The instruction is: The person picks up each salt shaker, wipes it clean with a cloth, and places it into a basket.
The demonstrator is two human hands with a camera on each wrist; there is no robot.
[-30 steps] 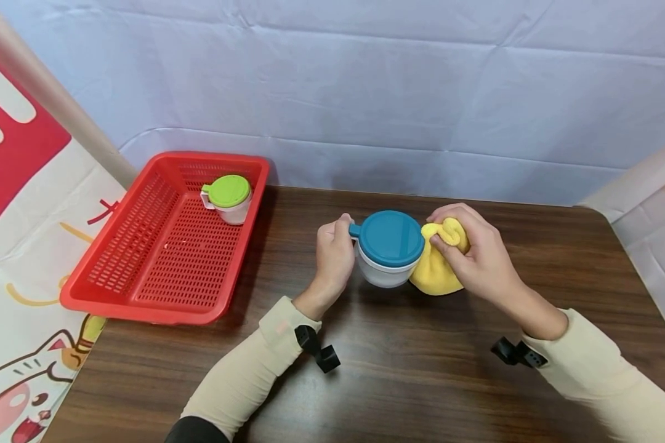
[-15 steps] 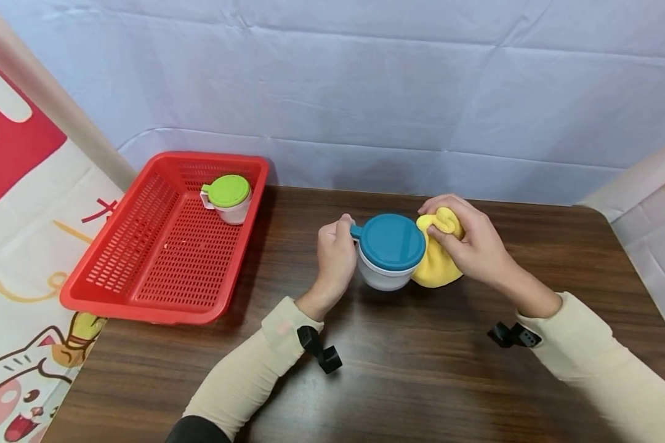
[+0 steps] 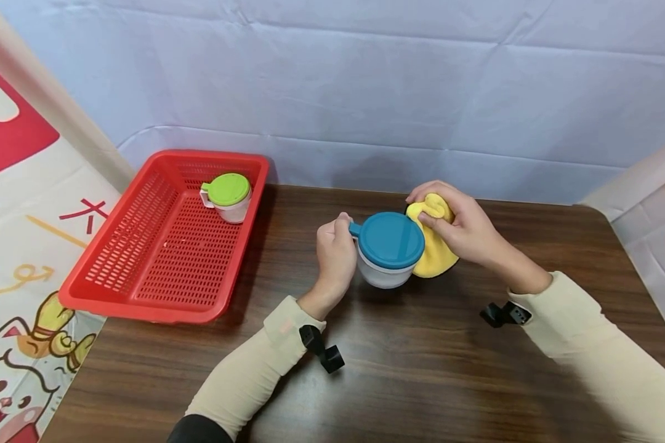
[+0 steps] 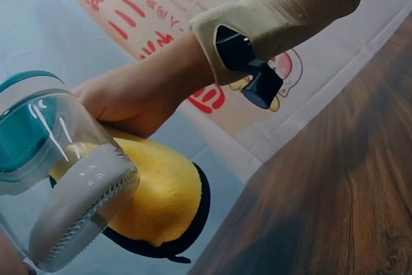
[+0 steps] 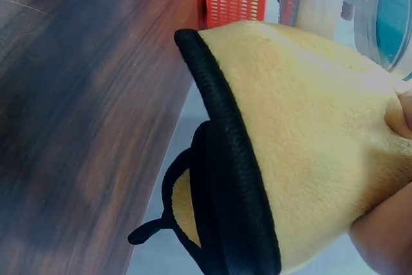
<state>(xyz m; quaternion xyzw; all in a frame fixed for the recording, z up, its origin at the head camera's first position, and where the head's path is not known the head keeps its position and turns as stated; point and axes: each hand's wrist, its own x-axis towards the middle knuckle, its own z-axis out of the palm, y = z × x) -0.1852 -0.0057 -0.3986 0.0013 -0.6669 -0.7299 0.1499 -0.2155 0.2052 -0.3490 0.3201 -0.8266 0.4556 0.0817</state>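
A clear cup with a teal lid [image 3: 389,241] is held above the dark wooden table [image 3: 421,369]. My left hand [image 3: 335,255] grips its teal handle on the cup's left side. My right hand [image 3: 459,226] holds a bunched yellow cloth [image 3: 435,246] with a black hem against the cup's far right side. In the left wrist view the clear cup [image 4: 55,191] shows from below with the yellow cloth [image 4: 161,198] pressed beside it. The right wrist view is filled by the yellow cloth [image 5: 309,146], with the cup [image 5: 373,17] behind it.
A red perforated basket [image 3: 166,240] lies at the table's left, with a white cup under a green lid [image 3: 228,197] in its far corner. A pale blue sheet [image 3: 366,92] hangs behind the table. Printed banners [image 3: 16,184] stand at both sides.
My right hand has carried the yellow cloth from the cup's right side up and around toward its far side. The left hand and cup have stayed almost still.
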